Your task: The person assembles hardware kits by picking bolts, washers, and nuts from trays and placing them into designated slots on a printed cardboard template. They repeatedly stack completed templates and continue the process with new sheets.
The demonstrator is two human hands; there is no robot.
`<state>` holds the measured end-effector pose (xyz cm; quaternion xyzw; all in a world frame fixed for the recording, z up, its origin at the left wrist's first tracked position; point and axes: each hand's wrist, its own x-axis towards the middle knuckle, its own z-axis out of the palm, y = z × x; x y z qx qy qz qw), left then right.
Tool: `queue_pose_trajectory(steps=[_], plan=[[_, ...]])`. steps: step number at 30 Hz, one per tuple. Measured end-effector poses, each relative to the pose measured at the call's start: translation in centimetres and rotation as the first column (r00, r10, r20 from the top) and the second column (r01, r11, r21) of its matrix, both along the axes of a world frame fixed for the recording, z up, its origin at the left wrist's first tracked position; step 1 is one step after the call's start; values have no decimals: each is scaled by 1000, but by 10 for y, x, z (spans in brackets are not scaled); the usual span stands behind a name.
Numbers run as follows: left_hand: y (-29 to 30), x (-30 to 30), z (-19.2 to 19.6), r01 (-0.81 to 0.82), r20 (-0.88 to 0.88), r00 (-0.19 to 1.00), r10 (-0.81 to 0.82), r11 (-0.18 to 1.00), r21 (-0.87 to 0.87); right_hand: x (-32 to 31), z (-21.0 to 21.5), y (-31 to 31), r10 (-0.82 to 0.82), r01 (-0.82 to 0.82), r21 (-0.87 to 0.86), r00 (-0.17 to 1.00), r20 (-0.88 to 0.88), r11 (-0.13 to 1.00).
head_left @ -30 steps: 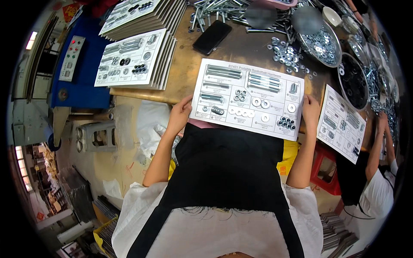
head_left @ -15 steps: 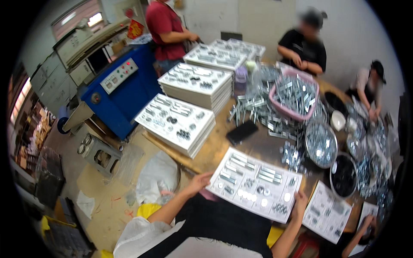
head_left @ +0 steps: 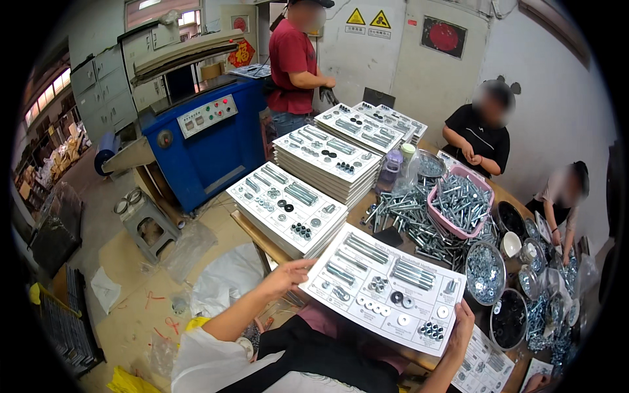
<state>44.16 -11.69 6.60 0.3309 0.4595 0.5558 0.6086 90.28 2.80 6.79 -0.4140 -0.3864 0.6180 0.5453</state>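
A white printed card (head_left: 357,291) with bolts, washers and nuts laid out on it is held level between my two hands. My left hand (head_left: 288,276) grips its left edge, thumb on top. My right hand (head_left: 460,327) closes on the lower right corner. Just beyond the card's far left side stands the nearest stack of similar loaded cards (head_left: 265,223) on the table edge. A second card (head_left: 485,363) with small parts lies beneath and to the right of my right hand.
Taller card stacks (head_left: 327,154) stand behind. Loose bolts (head_left: 419,223), a pink basket of bolts (head_left: 464,230) and metal bowls of washers (head_left: 485,272) fill the right side. Several people work around the table (head_left: 508,193). A blue machine (head_left: 209,154) and grey stool (head_left: 149,226) stand left.
My view has tilted up. The card in my hands has come closer to the nearest stack and now covers most of the dark, flat object on the table.
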Motion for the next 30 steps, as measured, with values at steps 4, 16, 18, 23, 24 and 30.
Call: queue_pose_trajectory(steps=[4, 16, 18, 23, 24, 30], plan=[[11, -43, 26, -77, -12, 997, 76, 997, -18, -42, 9, 24, 106, -106, 14, 994, -26, 994], [33, -222, 22, -307, -433, 864, 257, 951, -48, -219, -27, 67, 364, -379, -92, 919, -149, 921], [43, -244, 28, -349, -460, 840, 287, 935, -54, -250, -24, 65, 335, -361, -136, 924, -184, 922], [63, -304, 36, -384, -437, 837, 329, 922, -41, -321, -35, 78, 399, -440, -153, 885, -240, 885], [63, -326, 31, -376, -426, 843, 329, 926, -29, -337, -35, 79, 406, -451, -163, 879, -249, 877], [84, -376, 34, -389, -570, 768, 293, 920, -51, -399, -48, 88, 375, -452, -193, 865, -334, 871]])
